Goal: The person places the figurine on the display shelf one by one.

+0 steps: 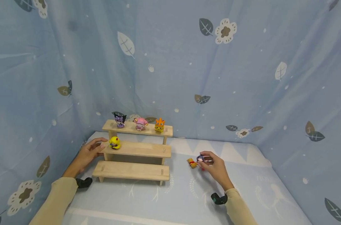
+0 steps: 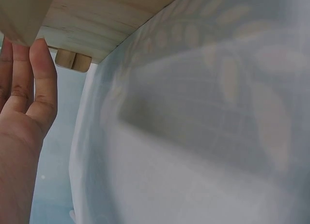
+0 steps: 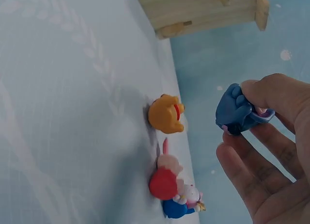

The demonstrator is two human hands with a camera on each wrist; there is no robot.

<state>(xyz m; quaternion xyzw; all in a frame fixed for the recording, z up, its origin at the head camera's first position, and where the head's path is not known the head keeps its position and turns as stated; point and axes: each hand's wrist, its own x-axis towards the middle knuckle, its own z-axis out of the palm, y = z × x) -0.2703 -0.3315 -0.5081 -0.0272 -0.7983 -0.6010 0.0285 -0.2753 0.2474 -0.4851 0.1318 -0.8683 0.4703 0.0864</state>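
A three-tier wooden display stand [image 1: 140,170] stands on the cloth. My left hand [image 1: 90,151] grips the left end of its middle shelf; in the left wrist view its fingertips are partly hidden by a board. Beside that hand, a yellow figurine [image 1: 114,142] sits on the middle shelf. Between thumb and fingers, my right hand [image 1: 214,165] pinches a small blue figurine [image 3: 235,110], raised off the cloth. An orange-yellow bear figurine [image 3: 164,115] with a red band lies near it. Next to the bear are a red-clothed figurine [image 3: 163,183] and a blue-and-white one [image 3: 181,202].
On the top shelf stand a black-and-purple figurine [image 1: 119,120], a pink one [image 1: 140,124] and an orange-and-yellow one [image 1: 159,125]. Blue patterned curtain [image 1: 170,78] surrounds the cloth-covered surface [image 1: 148,203] at the back and sides.
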